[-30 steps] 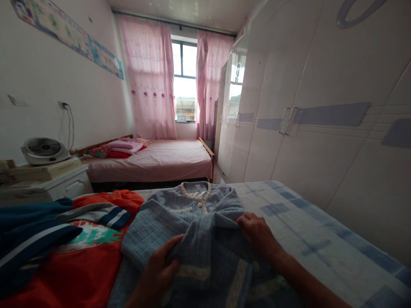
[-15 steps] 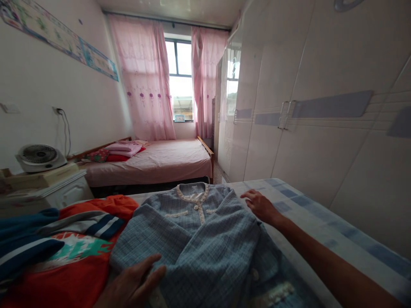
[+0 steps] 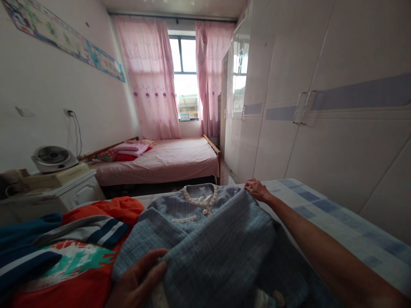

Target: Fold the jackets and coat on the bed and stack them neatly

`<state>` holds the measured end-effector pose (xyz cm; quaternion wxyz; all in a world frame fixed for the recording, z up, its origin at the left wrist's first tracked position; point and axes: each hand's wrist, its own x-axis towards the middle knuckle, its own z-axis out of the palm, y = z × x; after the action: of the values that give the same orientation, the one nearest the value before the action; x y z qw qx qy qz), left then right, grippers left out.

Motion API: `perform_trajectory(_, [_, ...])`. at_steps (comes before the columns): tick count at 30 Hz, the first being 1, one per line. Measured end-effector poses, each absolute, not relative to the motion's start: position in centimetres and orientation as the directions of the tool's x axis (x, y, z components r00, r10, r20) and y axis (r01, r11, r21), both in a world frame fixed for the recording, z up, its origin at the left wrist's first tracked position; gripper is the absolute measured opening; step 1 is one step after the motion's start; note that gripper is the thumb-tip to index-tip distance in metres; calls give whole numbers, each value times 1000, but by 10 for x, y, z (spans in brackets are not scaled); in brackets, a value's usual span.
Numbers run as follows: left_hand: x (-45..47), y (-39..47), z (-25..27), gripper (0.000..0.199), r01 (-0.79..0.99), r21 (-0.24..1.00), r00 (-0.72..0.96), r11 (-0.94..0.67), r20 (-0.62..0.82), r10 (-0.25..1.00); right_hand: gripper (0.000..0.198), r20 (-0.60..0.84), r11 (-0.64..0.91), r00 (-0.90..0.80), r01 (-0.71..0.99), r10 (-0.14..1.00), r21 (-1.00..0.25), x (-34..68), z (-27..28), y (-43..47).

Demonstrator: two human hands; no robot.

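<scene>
A blue woven jacket (image 3: 192, 239) with pale braided trim round its neck and a round button lies spread on the bed in front of me. Its sleeve crosses the front in a lifted fold. My left hand (image 3: 141, 278), low in view, pinches the fabric between thumb and fingers at the near end of that fold. At the jacket's far right shoulder, my right hand (image 3: 256, 189) has its fingers closed on the cloth. Left of the jacket, partly under its edge, rests an orange garment (image 3: 86, 291) with a green and white print and striped dark blue sleeves.
Under the clothes is a blue-and-white checked bedsheet (image 3: 308, 201). White wardrobes (image 3: 346, 154) line the right side. Beyond stands a pink-covered bed (image 3: 173, 160) with folded bedding. A small fan (image 3: 53, 157) sits on a white cabinet (image 3: 80, 192) at left.
My right hand has closed on the jacket's shoulder, where it was apart from it before. My left fingers have pinched the sleeve, and the fold is pulled up taut. The view has shifted slightly.
</scene>
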<state>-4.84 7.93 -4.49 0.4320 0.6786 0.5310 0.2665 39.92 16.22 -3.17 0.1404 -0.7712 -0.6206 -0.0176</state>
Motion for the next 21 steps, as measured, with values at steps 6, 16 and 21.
perform_trajectory(6, [-55,91,-61,54,472,880,292,-43,-110,950,22,169,-231,278,939,946,-256,402,-60,167])
perform_trajectory(16, [-62,90,-72,67,609,785,284,-114,-82,955,23,172,-122,202,913,964,-389,406,-43,53])
perform_trajectory(21, [-55,91,-80,64,559,812,247,-170,33,968,19,112,-124,218,831,969,-543,391,-55,10])
